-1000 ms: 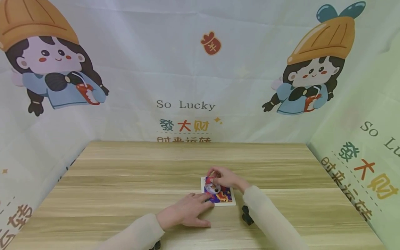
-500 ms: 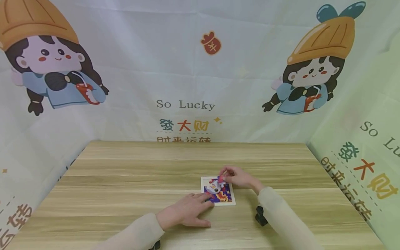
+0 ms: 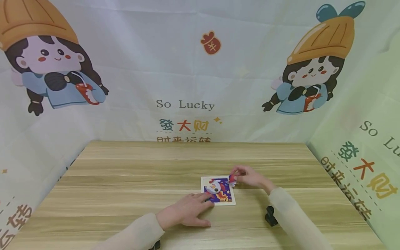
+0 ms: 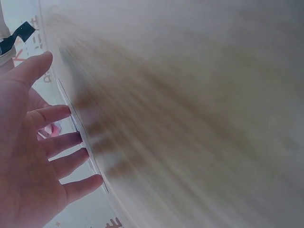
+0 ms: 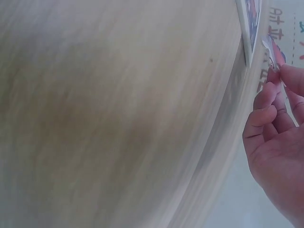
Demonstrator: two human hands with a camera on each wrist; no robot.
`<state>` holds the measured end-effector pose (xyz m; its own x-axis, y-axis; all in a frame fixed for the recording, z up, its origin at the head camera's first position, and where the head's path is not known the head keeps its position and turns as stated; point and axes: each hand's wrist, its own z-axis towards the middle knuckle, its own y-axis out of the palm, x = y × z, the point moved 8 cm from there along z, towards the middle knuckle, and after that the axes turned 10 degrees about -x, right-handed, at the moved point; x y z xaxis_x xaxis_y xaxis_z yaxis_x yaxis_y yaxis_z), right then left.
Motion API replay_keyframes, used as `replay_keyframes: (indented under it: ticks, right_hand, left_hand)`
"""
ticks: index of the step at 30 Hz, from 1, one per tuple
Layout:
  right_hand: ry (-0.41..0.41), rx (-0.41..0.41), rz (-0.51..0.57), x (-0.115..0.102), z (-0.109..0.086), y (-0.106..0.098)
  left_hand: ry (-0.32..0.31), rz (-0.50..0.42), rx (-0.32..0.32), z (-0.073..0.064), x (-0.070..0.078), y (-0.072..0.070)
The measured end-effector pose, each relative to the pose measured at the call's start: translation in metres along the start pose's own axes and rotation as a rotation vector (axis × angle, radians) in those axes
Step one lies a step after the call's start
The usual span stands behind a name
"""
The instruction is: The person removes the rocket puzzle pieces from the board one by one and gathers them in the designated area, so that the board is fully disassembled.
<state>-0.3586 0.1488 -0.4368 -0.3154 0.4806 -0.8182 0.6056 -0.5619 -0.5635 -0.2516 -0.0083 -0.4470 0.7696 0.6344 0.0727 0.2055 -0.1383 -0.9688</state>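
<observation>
A small jigsaw puzzle board with a white border lies on the table, its picture showing a white cartoon animal on purple with orange flame shapes. The upper left of its tray shows pale, without picture. My left hand lies with fingers extended over the board's lower left corner, thumb apart on the table side. Between thumb and fingertips, my right hand pinches a red and white jigsaw piece at the board's upper right edge. The right wrist view shows this piece held up on its edge, beyond the board's corner.
The wooden table extends widely around the board. Printed cloth hangs behind it and on both sides. A black wrist-worn device hangs under the right forearm.
My right hand has moved right with the jigsaw piece, from over the middle of the picture to the board's upper right edge, uncovering the animal. My left hand has stayed in place.
</observation>
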Motion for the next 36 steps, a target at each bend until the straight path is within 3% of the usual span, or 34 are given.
replay_keyframes:
  ticks: [16,22,30,36]
  right_hand:
    - [0.108,0.075,0.125,0.024,-0.01,-0.018]
    - [0.118,0.095,0.089,0.026,-0.007,-0.021]
    - [0.102,0.126,-0.04,0.025,-0.006,-0.022]
    - [0.141,0.14,-0.055,0.027,-0.005,-0.023]
  left_hand:
    - [0.001,0.008,0.002,-0.001,0.001,-0.001]
    - [0.004,0.011,0.0,-0.001,0.001,-0.001]
    - [0.005,0.015,0.005,-0.001,0.0,0.0]
    - [0.004,0.005,0.001,-0.001,0.0,-0.001]
